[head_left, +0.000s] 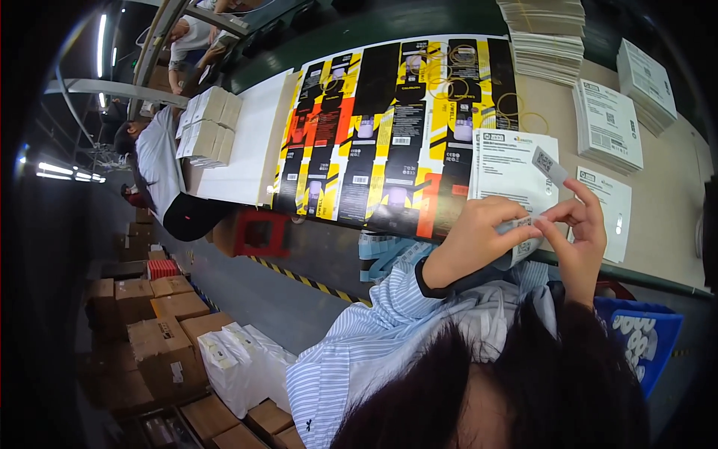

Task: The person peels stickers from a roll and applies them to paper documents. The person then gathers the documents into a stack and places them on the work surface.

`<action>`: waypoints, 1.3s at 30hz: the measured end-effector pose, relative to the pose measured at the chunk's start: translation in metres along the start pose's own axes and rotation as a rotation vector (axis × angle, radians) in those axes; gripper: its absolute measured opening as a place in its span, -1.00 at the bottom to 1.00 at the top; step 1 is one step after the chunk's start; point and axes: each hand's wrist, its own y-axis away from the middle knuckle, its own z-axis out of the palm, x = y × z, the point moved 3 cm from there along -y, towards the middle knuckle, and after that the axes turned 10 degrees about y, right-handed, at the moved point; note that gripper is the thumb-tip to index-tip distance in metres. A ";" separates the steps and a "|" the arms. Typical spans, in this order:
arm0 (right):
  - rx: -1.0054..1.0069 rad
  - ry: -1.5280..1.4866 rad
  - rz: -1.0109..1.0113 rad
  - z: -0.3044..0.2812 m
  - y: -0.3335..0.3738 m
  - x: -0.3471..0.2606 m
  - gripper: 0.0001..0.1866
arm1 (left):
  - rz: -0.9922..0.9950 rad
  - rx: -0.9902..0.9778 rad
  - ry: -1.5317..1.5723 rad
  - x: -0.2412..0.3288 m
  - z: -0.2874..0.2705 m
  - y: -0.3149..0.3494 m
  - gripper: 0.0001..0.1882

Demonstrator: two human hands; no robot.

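My left hand (482,233) pinches a strip of small printed labels (526,247) between thumb and forefinger, at the table's near edge. My right hand (582,228) meets it there, thumb and a finger closed at the strip's edge. Against my right forefinger's tip is a loose label (550,165) with a square code, tilted over a stack of white printed sheets (505,165). Whether it sticks to the fingertip or lies on the sheet, I cannot tell. Just right of my right hand lies another stack of white printed sheets (612,206).
Black, yellow and red printed sheets (389,142) cover the table's middle, with rubber bands (449,88) on them. Paper stacks (542,41) stand far right, white boxes (206,127) left. A blue bin (651,329) holds white rolls. Cartons (161,348) fill the lower left; other people work beyond.
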 end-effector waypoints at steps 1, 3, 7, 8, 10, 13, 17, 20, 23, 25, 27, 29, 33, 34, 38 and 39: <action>-0.003 -0.019 0.010 -0.001 0.000 -0.001 -0.38 | 0.024 -0.011 -0.003 -0.001 0.001 0.001 -0.84; 0.047 -0.033 0.012 -0.007 -0.003 -0.005 -0.38 | 0.039 -0.027 0.003 0.001 0.001 0.002 -0.84; 0.231 -0.068 0.000 -0.027 -0.007 -0.012 -0.39 | -0.044 -0.052 0.088 0.002 0.001 0.004 -0.86; 0.305 -0.109 -0.033 -0.033 -0.009 -0.013 -0.40 | 0.043 -0.039 0.025 0.000 -0.001 0.006 -0.87; 0.274 -0.093 -0.021 -0.034 -0.016 -0.004 -0.40 | 0.121 -0.027 -0.015 -0.003 -0.005 0.012 -0.88; 0.226 -0.078 -0.007 -0.028 -0.024 0.007 -0.40 | 0.134 -0.128 -0.029 -0.005 -0.009 0.016 -0.88; 0.172 -0.036 0.012 -0.013 -0.030 0.021 -0.40 | 0.173 -0.145 -0.056 -0.008 -0.005 0.017 -0.88; 0.135 0.012 0.018 -0.002 -0.033 0.027 -0.40 | 0.181 -0.133 -0.101 -0.017 -0.002 0.017 -0.87; 0.088 0.021 0.048 0.010 -0.037 0.028 -0.36 | 0.146 -0.118 -0.152 -0.024 0.002 0.020 -0.87; 0.080 0.048 0.050 0.016 -0.040 0.032 -0.36 | 0.073 -0.119 -0.199 -0.029 0.006 0.023 -0.89; 0.064 0.095 0.039 0.021 -0.044 0.036 -0.36 | 0.078 -0.146 -0.196 -0.028 0.008 0.021 -0.87; 0.064 0.135 0.057 0.023 -0.048 0.035 -0.37 | 0.099 -0.194 -0.202 -0.028 0.009 0.020 -0.83; 0.053 0.191 0.090 0.026 -0.051 0.036 -0.37 | 0.128 -0.170 -0.181 -0.029 0.009 0.022 -0.83; 0.040 0.167 0.096 0.026 -0.052 0.037 -0.37 | 0.127 -0.171 -0.179 -0.029 0.009 0.022 -0.83; 0.027 0.160 0.128 0.024 -0.052 0.040 -0.37 | 0.099 -0.203 -0.188 -0.028 0.009 0.022 -0.83; 0.030 0.166 0.137 0.023 -0.053 0.040 -0.37 | 0.101 -0.202 -0.190 -0.028 0.009 0.021 -0.83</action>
